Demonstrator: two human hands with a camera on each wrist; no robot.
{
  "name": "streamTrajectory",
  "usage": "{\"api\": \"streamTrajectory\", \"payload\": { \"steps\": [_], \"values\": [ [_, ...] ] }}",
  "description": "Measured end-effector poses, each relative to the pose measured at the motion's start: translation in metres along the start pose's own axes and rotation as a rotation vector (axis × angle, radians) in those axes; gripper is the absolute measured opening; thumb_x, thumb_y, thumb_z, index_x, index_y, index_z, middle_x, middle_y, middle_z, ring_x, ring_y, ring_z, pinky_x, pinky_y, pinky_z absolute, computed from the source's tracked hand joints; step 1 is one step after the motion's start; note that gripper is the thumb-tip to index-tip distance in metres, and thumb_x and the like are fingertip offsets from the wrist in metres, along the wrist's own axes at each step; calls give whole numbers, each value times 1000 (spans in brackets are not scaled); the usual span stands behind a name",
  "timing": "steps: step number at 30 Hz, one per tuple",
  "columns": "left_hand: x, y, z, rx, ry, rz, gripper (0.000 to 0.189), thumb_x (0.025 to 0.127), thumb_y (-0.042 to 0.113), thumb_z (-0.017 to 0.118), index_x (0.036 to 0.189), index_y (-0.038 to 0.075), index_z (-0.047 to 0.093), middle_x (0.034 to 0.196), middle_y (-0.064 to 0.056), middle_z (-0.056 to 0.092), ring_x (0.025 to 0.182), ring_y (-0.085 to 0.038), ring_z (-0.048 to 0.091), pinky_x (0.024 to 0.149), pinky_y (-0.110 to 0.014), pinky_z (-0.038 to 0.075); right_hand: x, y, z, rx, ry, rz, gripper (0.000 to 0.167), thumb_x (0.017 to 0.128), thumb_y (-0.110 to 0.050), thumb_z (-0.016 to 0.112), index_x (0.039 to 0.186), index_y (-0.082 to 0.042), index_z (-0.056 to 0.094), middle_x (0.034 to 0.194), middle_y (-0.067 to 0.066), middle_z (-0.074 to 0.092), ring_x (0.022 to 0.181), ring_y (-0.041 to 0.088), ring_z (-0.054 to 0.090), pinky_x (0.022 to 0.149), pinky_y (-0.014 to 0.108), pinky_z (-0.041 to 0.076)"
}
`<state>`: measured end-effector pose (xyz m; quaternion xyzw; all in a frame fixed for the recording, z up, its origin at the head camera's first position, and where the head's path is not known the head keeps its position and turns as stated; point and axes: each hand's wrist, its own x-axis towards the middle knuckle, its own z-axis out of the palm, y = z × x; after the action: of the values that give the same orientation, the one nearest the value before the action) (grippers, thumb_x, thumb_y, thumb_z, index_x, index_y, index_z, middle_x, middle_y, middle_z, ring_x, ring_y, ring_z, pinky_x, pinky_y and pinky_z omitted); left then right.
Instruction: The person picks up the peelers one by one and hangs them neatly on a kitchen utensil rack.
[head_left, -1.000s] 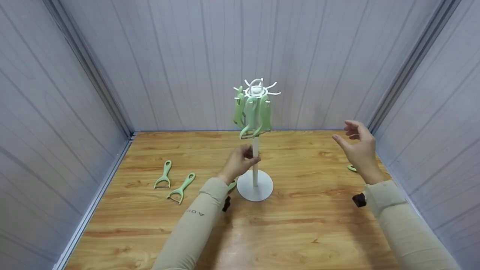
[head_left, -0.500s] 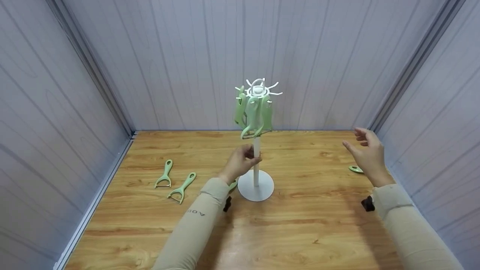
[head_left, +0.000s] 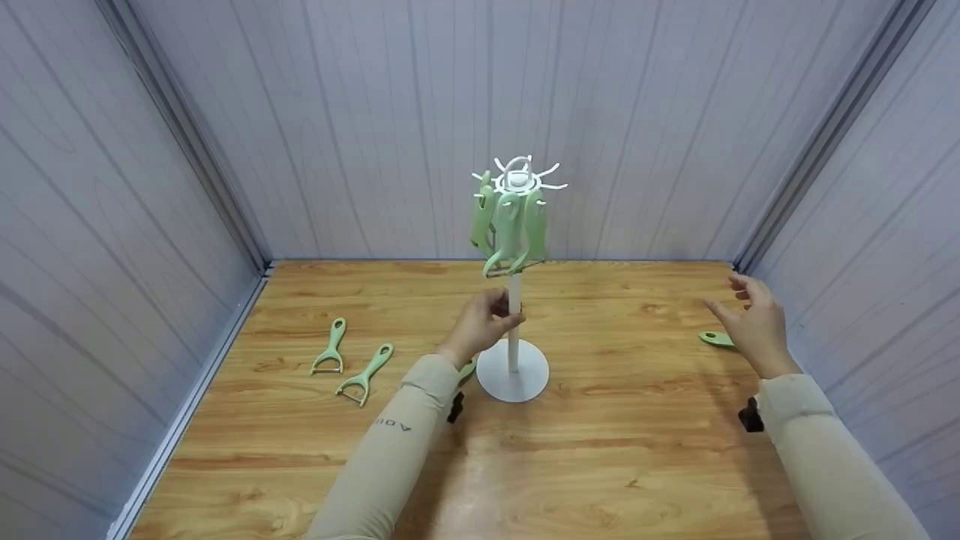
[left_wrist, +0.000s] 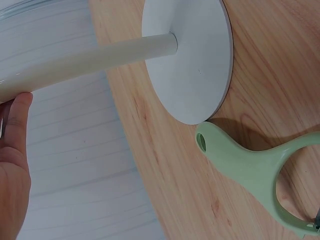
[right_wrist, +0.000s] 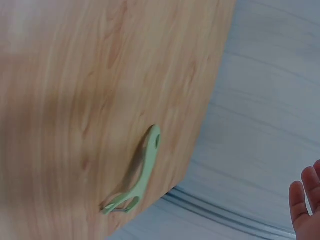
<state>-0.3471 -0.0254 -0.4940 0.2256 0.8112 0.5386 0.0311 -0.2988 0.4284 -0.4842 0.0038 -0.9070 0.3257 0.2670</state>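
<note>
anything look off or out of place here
Nothing damaged or spilled. The stand is upright with a few peelers hanging, but four more lie loose on the table: two at left, one beside the base, one near the right hand.

Two green peelers (head_left: 327, 357) (head_left: 363, 375) lie side by side on the wooden table (head_left: 615, 457), well left of centre, handles pointing far. Grey panelled walls (head_left: 360, 127) close the table in on the left, far and right sides.
</note>
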Motion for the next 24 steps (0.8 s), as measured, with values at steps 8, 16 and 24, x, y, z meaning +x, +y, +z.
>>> {"api": "streamTrajectory", "payload": {
  "steps": [8, 16, 24],
  "values": [
    [0, -1, -1, 2, 6, 1, 14, 104, 12, 75, 112, 1, 70, 110, -13, 75, 104, -25, 73, 94, -40, 63, -5, 22, 0, -46, -94, 79, 64, 105, -31, 76, 151, 7, 54, 147, 35, 57, 131, 55, 54, 107, 71, 45],
    [0, -2, 0, 5, 11, -5, 13, 104, 12, 75, 112, 3, 71, 109, -13, 76, 104, -25, 73, 93, -40, 63, -4, 38, 1, -114, -167, 83, 64, 106, -25, 74, 153, 11, 50, 148, 40, 53, 132, 60, 53, 105, 74, 46],
    [0, 0, 1, -9, 18, -12, 11, 103, 9, 75, 111, 3, 72, 108, -13, 76, 105, -25, 73, 92, -40, 63, 1, 46, -7, -125, -286, 138, 72, 107, -26, 72, 161, 10, 39, 155, 43, 44, 139, 63, 46, 107, 76, 44]
  ]
}}
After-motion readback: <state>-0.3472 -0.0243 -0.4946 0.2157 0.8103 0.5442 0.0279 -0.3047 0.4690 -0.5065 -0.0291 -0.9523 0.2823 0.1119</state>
